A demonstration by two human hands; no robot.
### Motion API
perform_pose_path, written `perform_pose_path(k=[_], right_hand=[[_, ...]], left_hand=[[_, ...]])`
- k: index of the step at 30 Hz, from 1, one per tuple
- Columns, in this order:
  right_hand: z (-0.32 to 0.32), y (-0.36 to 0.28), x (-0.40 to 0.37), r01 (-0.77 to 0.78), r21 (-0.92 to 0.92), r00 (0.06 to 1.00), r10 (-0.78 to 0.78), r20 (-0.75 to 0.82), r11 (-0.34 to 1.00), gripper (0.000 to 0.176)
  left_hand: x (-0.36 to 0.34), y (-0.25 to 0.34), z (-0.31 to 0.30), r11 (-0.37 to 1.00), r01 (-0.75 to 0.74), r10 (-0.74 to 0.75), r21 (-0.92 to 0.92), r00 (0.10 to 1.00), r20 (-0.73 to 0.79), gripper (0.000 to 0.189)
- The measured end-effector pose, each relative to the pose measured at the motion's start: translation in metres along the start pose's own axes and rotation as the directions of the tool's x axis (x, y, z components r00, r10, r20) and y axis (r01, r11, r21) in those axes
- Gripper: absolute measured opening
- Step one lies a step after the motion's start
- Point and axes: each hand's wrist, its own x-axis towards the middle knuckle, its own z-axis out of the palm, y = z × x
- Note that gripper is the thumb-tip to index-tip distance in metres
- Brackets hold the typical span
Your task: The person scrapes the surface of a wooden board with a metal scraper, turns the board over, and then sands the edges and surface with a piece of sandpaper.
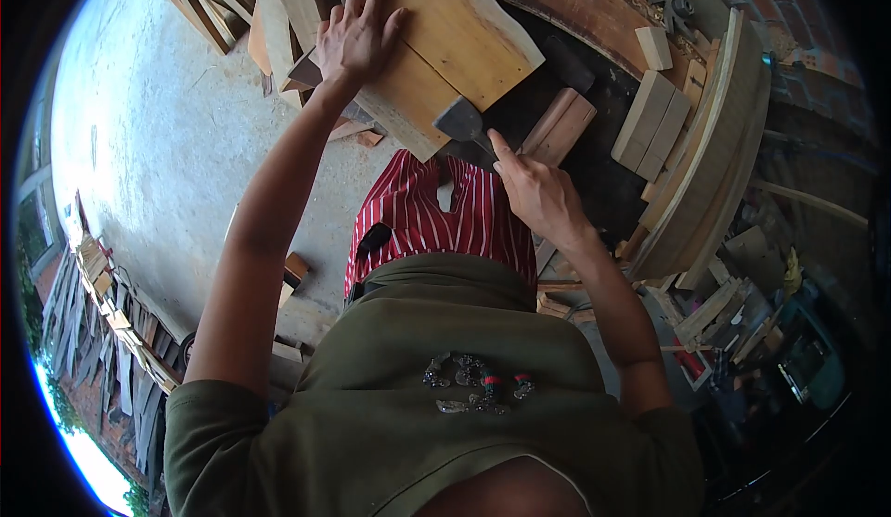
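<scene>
A wide yellowish wooden board (469, 30) lies tilted in front of me, with a dark seam running along it. My left hand (357, 44) rests flat on its left side near the far end, fingers spread. In my right hand (541, 190) is a putty knife (460, 120), its handle mostly hidden by the fingers. The grey blade lies over the near edge of the board, close to the seam. Just beyond my right hand, a reddish-brown wood block (560, 127) sits on the dark bench top (608, 109).
Pale wood blocks (652, 125) stand to the right, beside a curved wooden piece (710, 160). Timber pieces (283, 2) lean at the upper left, above the concrete floor (167, 146). Stacked wood strips (111, 359) lie at the lower left; clutter fills the lower right.
</scene>
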Motion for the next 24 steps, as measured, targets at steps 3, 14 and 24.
perform_pose_path(k=[3,14,24], right_hand=[[0.009,-0.003,0.005,-0.006,-0.019,1.000,0.006,-0.020,1.000,0.049],[0.023,-0.005,0.006,-0.008,-0.035,0.993,0.004,-0.116,0.999,0.050],[0.024,-0.003,0.006,-0.007,-0.038,0.996,0.004,-0.090,0.999,0.047]], left_hand=[[-0.002,0.000,0.000,1.000,-0.012,0.012,-0.006,1.000,-0.009,0.066],[0.000,0.000,-0.001,1.000,0.008,-0.008,0.015,1.000,0.011,0.066],[0.000,-0.002,0.003,1.000,-0.006,0.006,0.003,1.000,0.010,0.067]])
